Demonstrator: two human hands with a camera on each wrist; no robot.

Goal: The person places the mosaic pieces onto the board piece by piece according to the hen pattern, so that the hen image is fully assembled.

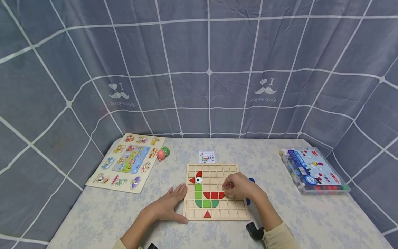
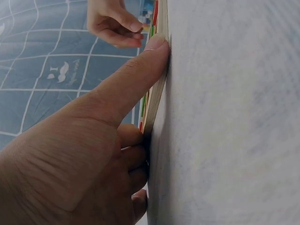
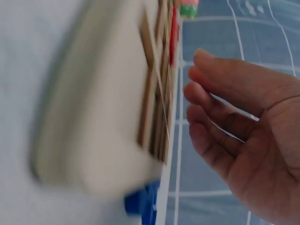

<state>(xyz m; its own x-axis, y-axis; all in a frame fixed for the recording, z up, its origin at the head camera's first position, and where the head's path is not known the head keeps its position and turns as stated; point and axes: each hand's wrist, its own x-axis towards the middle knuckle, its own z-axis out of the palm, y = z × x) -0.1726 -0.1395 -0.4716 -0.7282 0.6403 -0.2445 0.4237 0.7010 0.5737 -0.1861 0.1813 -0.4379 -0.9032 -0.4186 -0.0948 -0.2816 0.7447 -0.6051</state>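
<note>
A wooden grid board (image 1: 228, 211) lies in front of me with a bird-like figure of coloured tiles on it. A white eye tile (image 1: 198, 180), green square tiles (image 1: 198, 195), a row of red tiles (image 1: 214, 195) and a red triangle tile (image 1: 207, 214) form it. My left hand (image 1: 169, 205) rests at the board's left edge; in the left wrist view its thumb (image 2: 136, 70) lies along the edge. Over the right end of the red row hovers my right hand (image 1: 240, 186). Its fingers (image 3: 206, 96) bend loosely with nothing between them in the right wrist view.
Behind the board lies a small picture card (image 1: 206, 156). Blue pieces (image 1: 248, 201) sit along its right edge. A wooden picture puzzle (image 1: 124, 166) and a pink-and-green toy (image 1: 162, 153) are at left, a clear plastic case (image 1: 314, 171) at right.
</note>
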